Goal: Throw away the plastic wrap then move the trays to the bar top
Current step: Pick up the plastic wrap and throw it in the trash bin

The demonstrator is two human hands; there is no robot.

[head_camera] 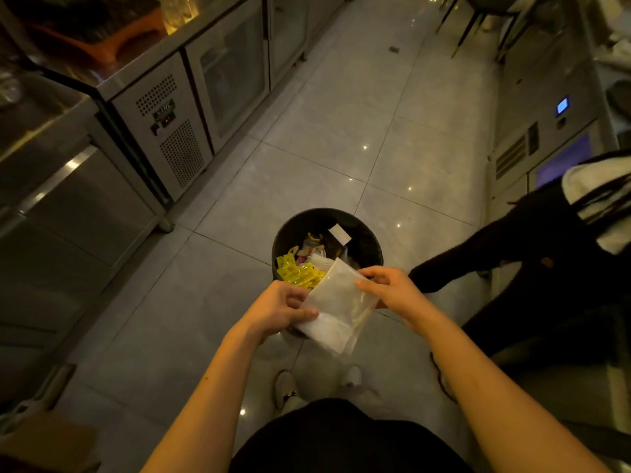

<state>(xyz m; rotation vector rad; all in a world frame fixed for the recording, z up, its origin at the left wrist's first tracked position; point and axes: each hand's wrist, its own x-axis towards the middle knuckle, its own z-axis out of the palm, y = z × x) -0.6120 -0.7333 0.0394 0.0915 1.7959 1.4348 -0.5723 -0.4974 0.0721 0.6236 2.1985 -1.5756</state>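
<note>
A clear plastic wrap (336,307), flat like a bag, is held over the near rim of a round black trash bin (367,244) on the tiled floor. My left hand (285,310) pinches its lower left edge. My right hand (389,288) grips its upper right edge. The bin holds yellow packets (297,271), paper and other rubbish. No trays are in view.
Steel under-counter fridges (181,131) line the left side, with an orange item (102,39) on their top. A person in dark clothes (532,261) stands close on the right. More steel units (546,141) run along the right. My shoes (286,387) are just behind the bin.
</note>
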